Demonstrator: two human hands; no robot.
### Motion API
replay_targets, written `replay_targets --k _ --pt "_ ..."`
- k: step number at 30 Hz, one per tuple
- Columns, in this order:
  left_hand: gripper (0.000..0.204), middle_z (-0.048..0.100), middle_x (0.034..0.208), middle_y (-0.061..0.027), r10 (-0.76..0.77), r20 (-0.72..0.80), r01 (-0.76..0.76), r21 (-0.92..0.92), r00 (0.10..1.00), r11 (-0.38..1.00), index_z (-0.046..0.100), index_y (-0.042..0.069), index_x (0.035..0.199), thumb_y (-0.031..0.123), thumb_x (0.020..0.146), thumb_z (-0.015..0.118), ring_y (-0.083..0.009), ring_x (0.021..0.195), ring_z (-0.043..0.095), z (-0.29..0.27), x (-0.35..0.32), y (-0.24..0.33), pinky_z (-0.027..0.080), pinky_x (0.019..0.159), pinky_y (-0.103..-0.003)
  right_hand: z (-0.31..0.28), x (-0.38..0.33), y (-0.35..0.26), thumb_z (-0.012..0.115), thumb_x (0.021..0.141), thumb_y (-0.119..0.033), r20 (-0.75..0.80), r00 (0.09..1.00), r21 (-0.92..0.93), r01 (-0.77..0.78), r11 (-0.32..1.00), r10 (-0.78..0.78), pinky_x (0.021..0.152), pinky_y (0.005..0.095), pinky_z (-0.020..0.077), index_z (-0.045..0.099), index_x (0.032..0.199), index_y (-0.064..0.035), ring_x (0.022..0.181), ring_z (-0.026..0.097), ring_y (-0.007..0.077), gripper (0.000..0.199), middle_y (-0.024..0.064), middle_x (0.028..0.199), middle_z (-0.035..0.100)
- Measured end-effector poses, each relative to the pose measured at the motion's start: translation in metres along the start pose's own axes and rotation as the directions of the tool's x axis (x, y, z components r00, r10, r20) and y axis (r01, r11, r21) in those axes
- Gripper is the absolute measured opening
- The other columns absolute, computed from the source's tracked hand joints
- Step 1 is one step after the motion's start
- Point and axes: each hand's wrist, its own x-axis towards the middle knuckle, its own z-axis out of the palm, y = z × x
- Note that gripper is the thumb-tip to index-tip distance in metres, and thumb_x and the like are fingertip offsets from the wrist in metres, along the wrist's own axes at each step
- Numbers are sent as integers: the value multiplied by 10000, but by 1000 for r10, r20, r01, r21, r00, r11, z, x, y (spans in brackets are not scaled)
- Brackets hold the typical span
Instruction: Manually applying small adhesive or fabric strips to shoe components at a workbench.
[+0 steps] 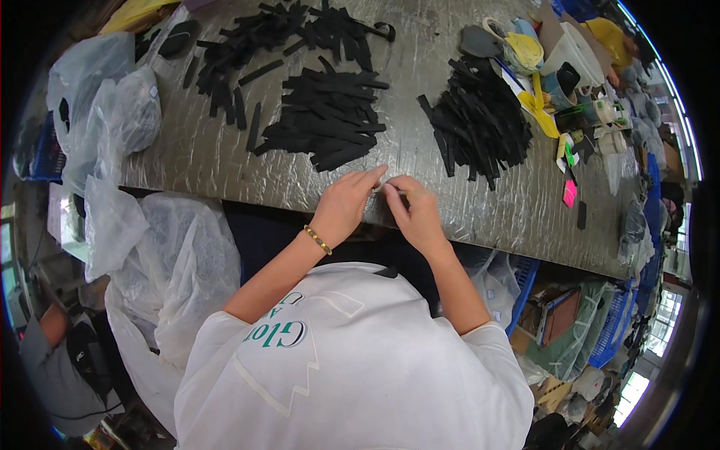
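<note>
Close to the table's near edge, my left hand [345, 204] and my right hand [417, 211] meet at the fingertips. Both are closed in a pinch. Something small and pale shows between them, too small to name. Beyond my left hand lies a pile of black fabric-like strips [322, 116]. A second heap of black strips [484, 120] rests past my right hand, to the right. Further back on the left spreads a looser scatter of similar strips [255, 41].
Clear plastic bags [112, 112] cover the table's left end. Along the right side stand a white bin [576, 56], yellow tape or ribbon [536, 105] and a pink tag [570, 193]. Blue crates [615, 326] sit below on the right. Another person in yellow [609, 41] is at the far right.
</note>
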Motion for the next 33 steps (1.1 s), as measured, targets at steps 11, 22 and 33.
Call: replay_targets --k 11,22,33 --pt "240 680 1054 -120 76 -105 -76 3 992 997 631 27 1103 -4 865 640 -335 1004 634 -4 0 6 504 880 -409 -24 13 16 687 812 20 226 960 -249 222 943 -166 895 427 463 582 1076 -21 1062 554 358 287 138 1117 549" --pt "132 662 999 -127 -64 -163 57 -44 985 997 645 13 981 28 856 686 -332 948 637 -32 -17 -3 518 824 -394 -23 -6 19 731 827 -91 132 955 -353 296 887 -266 906 441 461 647 1041 -24 1070 569 347 240 128 1121 580" --pt "116 679 983 -125 -121 -253 96 -109 960 989 651 5 960 7 854 698 -286 888 670 -31 -10 1 523 771 -334 11 66 26 738 841 -113 -44 922 -389 338 857 -384 828 407 492 673 1024 -24 938 618 339 213 127 997 640"
